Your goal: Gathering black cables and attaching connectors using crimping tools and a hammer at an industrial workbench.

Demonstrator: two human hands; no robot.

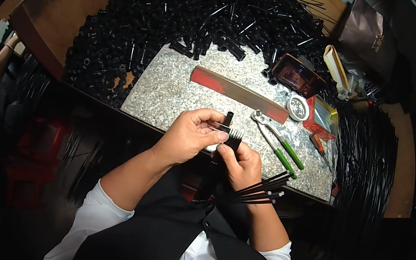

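My left hand (188, 135) is closed, pinching a short black tube (229, 118) that stands nearly upright between thumb and fingers. My right hand (244, 169) is wrapped round a bunch of thin black rods (261, 190). Their fine ends fan up beside the tube, and the pale-tipped ends stick out past my right wrist. Both thumbs nearly meet, just off the near edge of the speckled board (162, 93). Whether a rod end sits inside the tube is too small to tell. Green-handled pliers (284, 161) lie to the right of my hands.
A big heap of black tubular parts (184, 6) covers the back and left. A red-sided bar (240, 95), a phone (298, 75), a white dish (298, 108), a red tin (317, 128) and an orange-handled tool (317, 142) lie around. Long black rods (369, 161) fill the right side.
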